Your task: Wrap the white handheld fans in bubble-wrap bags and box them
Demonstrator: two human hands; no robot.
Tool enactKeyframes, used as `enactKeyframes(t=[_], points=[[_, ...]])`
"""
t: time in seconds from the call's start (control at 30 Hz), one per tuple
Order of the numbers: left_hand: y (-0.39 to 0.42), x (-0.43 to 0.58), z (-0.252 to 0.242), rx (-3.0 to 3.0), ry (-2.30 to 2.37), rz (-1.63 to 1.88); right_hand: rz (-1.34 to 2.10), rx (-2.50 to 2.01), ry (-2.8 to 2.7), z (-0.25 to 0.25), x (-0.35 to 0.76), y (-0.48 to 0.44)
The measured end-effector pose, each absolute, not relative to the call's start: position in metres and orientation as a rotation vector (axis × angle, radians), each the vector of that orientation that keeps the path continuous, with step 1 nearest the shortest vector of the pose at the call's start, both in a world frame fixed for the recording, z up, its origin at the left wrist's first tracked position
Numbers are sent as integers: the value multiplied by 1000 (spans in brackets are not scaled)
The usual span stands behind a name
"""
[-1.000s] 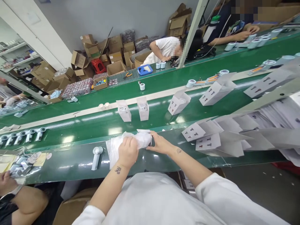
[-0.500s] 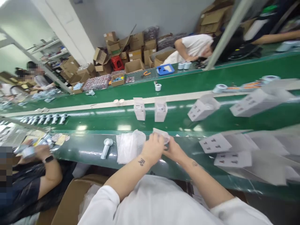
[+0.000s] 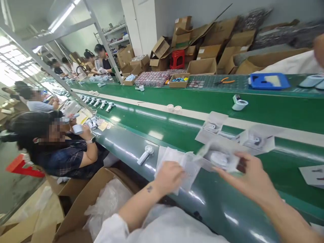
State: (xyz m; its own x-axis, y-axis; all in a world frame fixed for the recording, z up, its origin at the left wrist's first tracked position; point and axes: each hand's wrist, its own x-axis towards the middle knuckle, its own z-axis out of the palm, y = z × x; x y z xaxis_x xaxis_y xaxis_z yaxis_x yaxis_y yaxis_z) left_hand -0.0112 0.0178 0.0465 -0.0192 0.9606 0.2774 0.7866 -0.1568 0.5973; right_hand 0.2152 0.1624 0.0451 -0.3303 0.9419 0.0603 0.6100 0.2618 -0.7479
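Observation:
My right hand (image 3: 249, 175) grips an open white box (image 3: 206, 158) by its right side, thumb below and fingers behind. A pale, rounded item (image 3: 219, 158) shows inside it, too blurred to name. My left hand (image 3: 170, 177) is over a stack of clear bubble-wrap bags (image 3: 165, 155) on the bench; its fingers are curled and smeared by motion, so its grip is unclear. Left of the bags lies a light blue handheld fan (image 3: 145, 155). Behind the held box, two more open white boxes (image 3: 215, 118) (image 3: 269, 143) stand on the green belt with parts inside.
A co-worker (image 3: 83, 148) sits at my left, holding pale blue parts. A row of handheld fans (image 3: 103, 104) lies along the belt. Beside me is a cardboard box (image 3: 76, 206) with plastic bags. Across the belt are a blue tray (image 3: 268, 81) and orange-handled pliers (image 3: 226, 81).
My view has swung to the left. My hands, together at a white box before, are now apart: the left moved to the bubble-wrap bags, the right keeps a white box.

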Motion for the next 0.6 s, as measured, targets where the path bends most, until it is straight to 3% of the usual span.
enactKeyframes(t=[0.1, 0.23, 0.43, 0.6], points=[[-13, -87, 27, 1199, 2199, 1104, 901, -1236, -2071, 64, 135, 200], [-47, -166, 8, 706, 2392, 1144, 1057, -1104, -2078, 39, 30, 259], [-49, -202, -34, 729, 2318, 970, 1076, -1149, -2118, -14, -51, 311], [-24, -194, -70, 1020, 2305, 584, 1111, -1096, -2174, -13, -57, 322]])
